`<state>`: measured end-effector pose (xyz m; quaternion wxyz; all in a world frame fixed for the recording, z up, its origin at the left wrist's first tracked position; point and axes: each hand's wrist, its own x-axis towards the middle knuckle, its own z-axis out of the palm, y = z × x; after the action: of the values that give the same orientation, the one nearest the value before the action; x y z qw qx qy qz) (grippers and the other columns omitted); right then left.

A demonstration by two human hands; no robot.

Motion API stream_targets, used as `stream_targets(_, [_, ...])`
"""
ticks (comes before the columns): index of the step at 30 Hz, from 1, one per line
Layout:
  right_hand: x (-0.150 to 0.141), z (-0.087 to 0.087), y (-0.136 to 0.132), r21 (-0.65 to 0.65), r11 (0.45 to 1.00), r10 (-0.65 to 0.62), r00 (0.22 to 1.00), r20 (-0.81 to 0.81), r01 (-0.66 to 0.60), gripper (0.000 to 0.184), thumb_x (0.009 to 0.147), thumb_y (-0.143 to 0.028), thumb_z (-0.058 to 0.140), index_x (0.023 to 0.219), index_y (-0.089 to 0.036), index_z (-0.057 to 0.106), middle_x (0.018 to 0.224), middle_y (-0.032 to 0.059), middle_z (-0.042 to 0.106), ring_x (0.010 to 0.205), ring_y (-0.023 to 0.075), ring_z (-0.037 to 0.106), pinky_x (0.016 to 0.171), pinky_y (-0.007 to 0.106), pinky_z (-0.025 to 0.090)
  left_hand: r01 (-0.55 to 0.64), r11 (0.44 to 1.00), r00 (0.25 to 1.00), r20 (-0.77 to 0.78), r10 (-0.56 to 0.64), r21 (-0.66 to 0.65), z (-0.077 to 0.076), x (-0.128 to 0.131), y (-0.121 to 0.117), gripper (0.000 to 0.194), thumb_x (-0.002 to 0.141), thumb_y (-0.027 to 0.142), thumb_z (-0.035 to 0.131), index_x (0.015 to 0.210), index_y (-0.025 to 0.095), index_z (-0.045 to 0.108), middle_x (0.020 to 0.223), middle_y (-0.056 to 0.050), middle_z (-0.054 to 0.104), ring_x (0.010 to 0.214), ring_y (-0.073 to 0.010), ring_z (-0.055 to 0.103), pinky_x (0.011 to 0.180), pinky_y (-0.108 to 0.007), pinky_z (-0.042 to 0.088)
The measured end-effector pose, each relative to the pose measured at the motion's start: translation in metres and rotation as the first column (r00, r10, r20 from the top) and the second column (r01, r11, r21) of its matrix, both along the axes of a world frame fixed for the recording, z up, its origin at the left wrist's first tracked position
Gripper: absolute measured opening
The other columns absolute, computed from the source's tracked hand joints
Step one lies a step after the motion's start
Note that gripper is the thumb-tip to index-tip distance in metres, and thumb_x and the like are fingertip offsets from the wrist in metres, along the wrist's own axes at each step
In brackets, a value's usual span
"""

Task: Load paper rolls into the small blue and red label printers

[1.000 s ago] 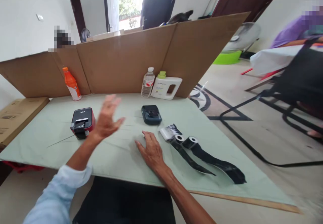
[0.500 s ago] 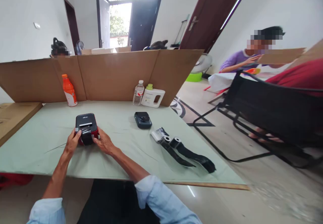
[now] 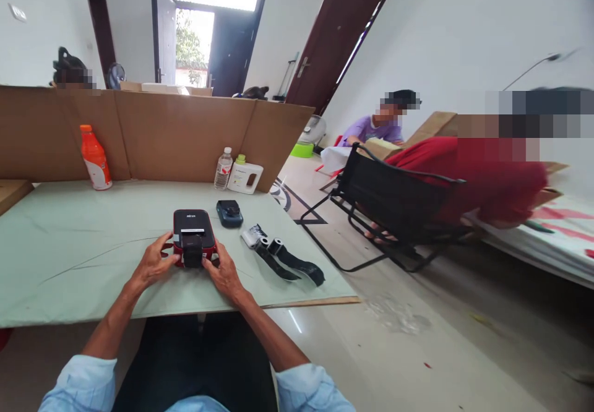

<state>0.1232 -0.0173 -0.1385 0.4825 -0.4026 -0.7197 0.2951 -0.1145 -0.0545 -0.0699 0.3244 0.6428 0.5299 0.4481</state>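
Head camera: my left hand point(image 3: 151, 263) and right hand point(image 3: 226, 271) are clamped on opposite sides of a boxy machine point(image 3: 192, 237), black-topped and round-cornered, with red sides, pale lettering, a white strip across the top and a dark piece down its front; it is left of the small blue-black device point(image 3: 229, 214) and nearer me

Your pale green table point(image 3: 88, 297) carries an orange bottle point(image 3: 95, 159) at eleven o'clock; at one, a clear bottle point(image 3: 223, 171) and white jug point(image 3: 240, 180) beyond a small dark device point(image 3: 229, 214); toward two, rolls point(image 3: 277, 247) trailing black strips point(image 3: 304, 266). Whether the black-and-red device point(image 3: 192, 223) at twelve touches it is unclear.
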Motion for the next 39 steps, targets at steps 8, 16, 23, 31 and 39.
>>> stream_targets(8, [-0.007,-0.008,0.003,0.047,0.999,-0.017,1.000,0.025,0.015,0.071,0.097,-0.039,0.062,0.162,-0.021,0.039,0.147,0.0159,0.061,0.134,0.0303,0.060,0.113,0.050,0.052,-0.014,0.937,0.930,-0.339,0.141,0.350,0.009,-0.002,-0.006,0.040,0.087,0.028,0.074,0.127,0.023,0.072,0.136,-0.013,0.073,0.119,-0.0310,0.073,0.104,-0.052,0.061])
stream_targets(16, [-0.007,0.003,0.011,0.124,0.992,-0.045,0.998,0.051,0.039,0.079,0.092,-0.030,0.069,0.164,-0.024,0.036,0.154,0.0153,0.055,0.144,0.0316,0.053,0.120,0.053,0.047,0.031,0.914,0.886,-0.435,0.162,0.404,0.012,-0.006,0.006,0.029,0.084,0.019,0.074,0.113,0.023,0.073,0.132,-0.012,0.071,0.121,-0.0295,0.071,0.107,-0.049,0.060])
stream_targets(23, [-0.007,0.018,0.028,0.199,0.980,0.003,0.993,0.117,-0.026,0.086,0.086,-0.022,0.075,0.164,-0.025,0.038,0.157,0.0154,0.052,0.149,0.0316,0.049,0.125,0.054,0.043,0.015,0.915,0.887,-0.428,0.174,0.403,0.015,-0.006,0.008,0.026,0.084,0.020,0.071,0.109,0.022,0.071,0.131,-0.013,0.066,0.120,-0.0288,0.069,0.105,-0.048,0.059])
stream_targets(31, [-0.006,0.023,0.028,0.192,0.981,0.017,0.992,0.122,-0.041,0.092,0.084,-0.020,0.077,0.165,-0.029,0.034,0.156,0.0137,0.053,0.146,0.0307,0.052,0.122,0.052,0.046,0.027,0.938,0.868,-0.473,0.150,0.346,0.025,-0.006,0.008,0.023,0.084,0.025,0.070,0.106,0.021,0.070,0.135,-0.013,0.061,0.117,-0.0293,0.069,0.098,-0.048,0.061])
stream_targets(39, [-0.002,0.030,0.033,0.144,0.987,0.047,0.990,0.136,-0.067,0.102,0.085,-0.029,0.081,0.169,-0.030,0.024,0.156,0.0140,0.053,0.143,0.0310,0.055,0.118,0.050,0.049,0.015,0.943,0.850,-0.501,0.164,0.334,0.035,-0.004,0.004,0.028,0.083,0.027,0.073,0.110,0.023,0.069,0.147,-0.013,0.057,0.122,-0.0309,0.067,0.091,-0.045,0.064])
